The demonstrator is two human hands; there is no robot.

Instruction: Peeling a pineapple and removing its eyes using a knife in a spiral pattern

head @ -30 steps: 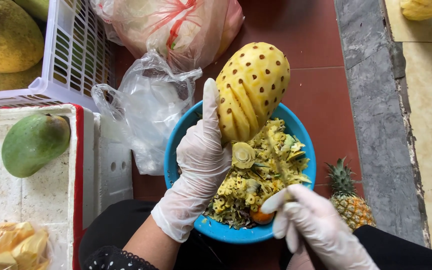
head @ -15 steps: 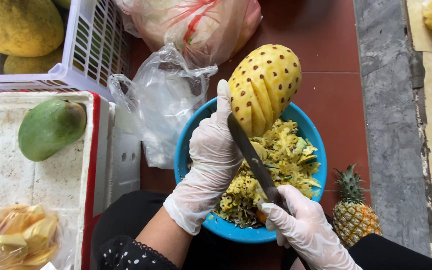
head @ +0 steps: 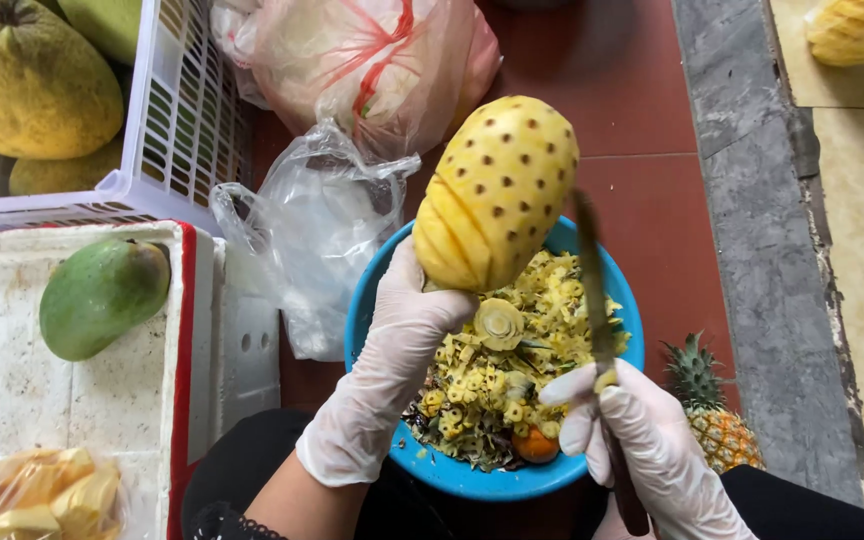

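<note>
My left hand (head: 390,375), in a thin white glove, holds a peeled yellow pineapple (head: 497,190) from below, tilted over a blue bowl (head: 472,478). The pineapple has dark eyes across its top and cut grooves on its lower left side. My right hand (head: 642,450), also gloved, grips a knife (head: 595,300) whose blade points up along the pineapple's right side. The bowl holds a heap of yellow pineapple trimmings (head: 497,375).
A small whole pineapple (head: 710,415) lies right of the bowl. Clear plastic bags (head: 317,245) sit left of it, with a red-and-clear bag (head: 362,60) behind. A green mango (head: 102,295) rests on a white foam box (head: 12,380); a white crate (head: 177,120) holds large fruit.
The knife has swung from lying across the pineapple's lower left to standing along its right side. My left hand has shifted lower under the fruit.
</note>
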